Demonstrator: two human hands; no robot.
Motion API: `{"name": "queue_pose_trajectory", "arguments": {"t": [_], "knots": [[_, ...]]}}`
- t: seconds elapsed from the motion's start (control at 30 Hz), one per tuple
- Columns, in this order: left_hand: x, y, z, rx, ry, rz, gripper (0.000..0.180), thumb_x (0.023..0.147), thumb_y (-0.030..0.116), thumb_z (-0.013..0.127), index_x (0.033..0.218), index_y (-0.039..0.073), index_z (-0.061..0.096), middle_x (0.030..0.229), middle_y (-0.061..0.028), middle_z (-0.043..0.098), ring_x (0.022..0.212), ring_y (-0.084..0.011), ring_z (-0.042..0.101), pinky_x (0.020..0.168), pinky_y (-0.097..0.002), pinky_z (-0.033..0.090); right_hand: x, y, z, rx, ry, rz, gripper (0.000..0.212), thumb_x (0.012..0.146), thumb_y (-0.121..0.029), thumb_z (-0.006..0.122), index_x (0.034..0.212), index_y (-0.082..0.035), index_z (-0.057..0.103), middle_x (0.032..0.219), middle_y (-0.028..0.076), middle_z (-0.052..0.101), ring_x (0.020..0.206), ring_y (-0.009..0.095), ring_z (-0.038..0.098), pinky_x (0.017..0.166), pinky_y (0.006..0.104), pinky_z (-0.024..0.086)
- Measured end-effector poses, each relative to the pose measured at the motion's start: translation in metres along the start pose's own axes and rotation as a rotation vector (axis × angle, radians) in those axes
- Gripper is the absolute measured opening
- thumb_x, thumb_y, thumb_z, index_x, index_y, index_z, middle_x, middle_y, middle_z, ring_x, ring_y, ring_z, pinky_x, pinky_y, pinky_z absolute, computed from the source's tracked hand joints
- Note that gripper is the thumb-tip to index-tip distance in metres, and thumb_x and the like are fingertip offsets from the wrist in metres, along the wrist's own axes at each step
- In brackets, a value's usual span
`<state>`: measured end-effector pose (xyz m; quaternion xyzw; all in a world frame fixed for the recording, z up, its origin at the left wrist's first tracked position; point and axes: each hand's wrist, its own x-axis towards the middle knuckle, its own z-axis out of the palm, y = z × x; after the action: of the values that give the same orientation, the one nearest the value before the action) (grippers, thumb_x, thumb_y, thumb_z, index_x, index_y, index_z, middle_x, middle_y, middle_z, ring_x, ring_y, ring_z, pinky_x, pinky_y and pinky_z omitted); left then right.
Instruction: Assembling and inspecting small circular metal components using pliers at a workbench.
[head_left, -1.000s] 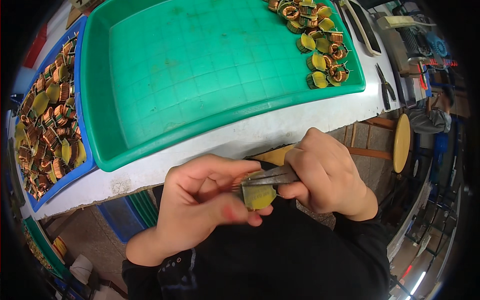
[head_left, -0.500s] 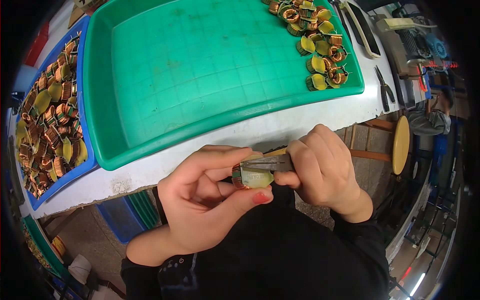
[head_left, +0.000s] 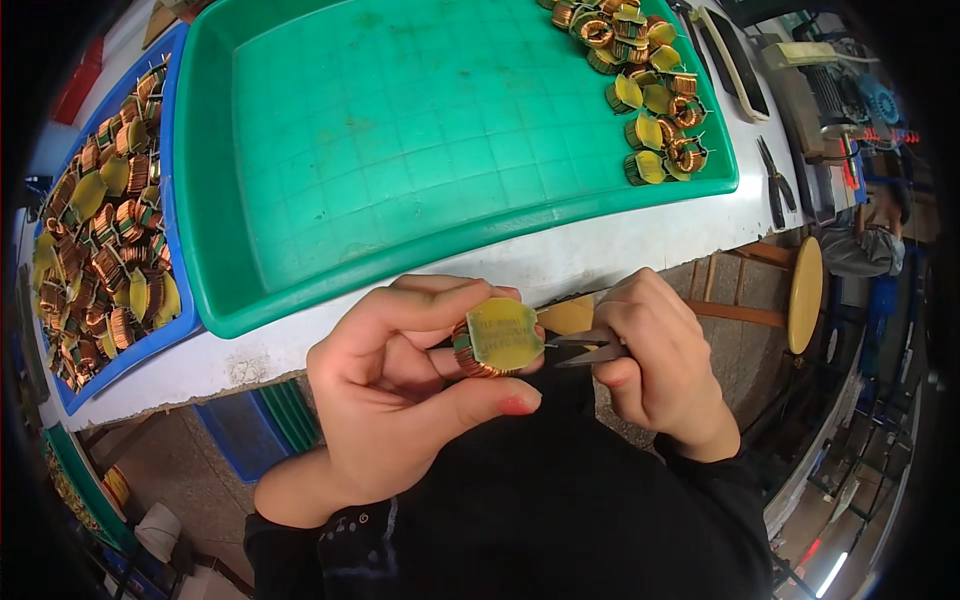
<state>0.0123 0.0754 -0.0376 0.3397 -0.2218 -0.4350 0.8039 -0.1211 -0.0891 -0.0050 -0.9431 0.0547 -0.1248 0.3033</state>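
My left hand (head_left: 400, 390) holds a copper-wound coil (head_left: 497, 340) with a yellow-green base plate turned up toward me. My right hand (head_left: 655, 365) grips small metal cutters (head_left: 585, 348) whose tips point left at the coil's edge. Both hands hover just below the front edge of the white workbench (head_left: 560, 262). A big green tray (head_left: 300, 290) lies above the hands on the bench. Several similar coils (head_left: 655, 110) are piled in its far right corner.
A blue bin (head_left: 185, 315) heaped with several coils (head_left: 105, 230) sits at the left. Pliers (head_left: 772, 180) and other tools lie on the bench at the right. A round wooden stool (head_left: 805, 295) stands to the right, below bench level. Another person (head_left: 870, 245) sits beyond it.
My left hand has turned the coil so its yellow-green base faces up and moved it slightly higher. The cutters have shifted to the coil's right edge.
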Motion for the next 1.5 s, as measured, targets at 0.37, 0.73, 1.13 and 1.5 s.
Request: {"name": "queue_pose_trajectory", "arguments": {"t": [0.37, 0.73, 1.13, 1.5], "knots": [[-0.003, -0.001, 0.0, 0.1, -0.064, -0.016, 0.053, 0.066, -0.022, 0.067, 0.113, -0.004, 0.048, 0.12, -0.0197, 0.045, 0.101, -0.028, 0.058, 0.088, -0.0371, 0.054, 0.007, -0.005, 0.008, -0.116, 0.045, -0.146, 0.031, 0.084, -0.033, 0.06, 0.083, -0.002, 0.054, 0.077, 0.009, 0.047, 0.063, 0.022, 0.041, 0.06, 0.0296, 0.039], [-0.004, 0.005, 0.011, 0.213, 0.08, -0.087, 0.058, 0.052, -0.009, 0.08, 0.102, 0.004, 0.055, 0.103, -0.0168, 0.057, 0.099, -0.0287, 0.058, 0.084, -0.037, 0.05, 0.006, -0.005, 0.007, -0.251, 0.021, -0.209, 0.04, 0.087, -0.041, 0.054, 0.081, -0.001, 0.053, 0.073, 0.01, 0.048, 0.059, 0.022, 0.04, 0.054, 0.0308, 0.038], [-0.001, -0.003, 0.0, 0.262, -0.112, 0.031, 0.056, 0.063, -0.019, 0.071, 0.114, -0.004, 0.051, 0.115, -0.0184, 0.049, 0.105, -0.031, 0.058, 0.076, -0.0287, 0.056, 0.007, -0.007, -0.004, -0.357, -0.106, -0.19, 0.047, 0.088, -0.047, 0.051, 0.078, 0.0, 0.052, 0.07, 0.01, 0.048, 0.056, 0.022, 0.04, 0.051, 0.0316, 0.038], [0.0, 0.006, 0.003, -0.213, -0.049, -0.188, 0.053, 0.071, -0.015, 0.066, 0.118, -0.005, 0.044, 0.11, -0.0255, 0.057, 0.092, -0.0308, 0.063, 0.074, -0.0328, 0.057, 0.006, -0.006, -0.018, 0.214, 0.006, 0.036, 0.03, 0.09, -0.028, 0.052, 0.082, 0.0, 0.053, 0.071, 0.009, 0.048, 0.059, 0.023, 0.042, 0.057, 0.031, 0.039]]}}
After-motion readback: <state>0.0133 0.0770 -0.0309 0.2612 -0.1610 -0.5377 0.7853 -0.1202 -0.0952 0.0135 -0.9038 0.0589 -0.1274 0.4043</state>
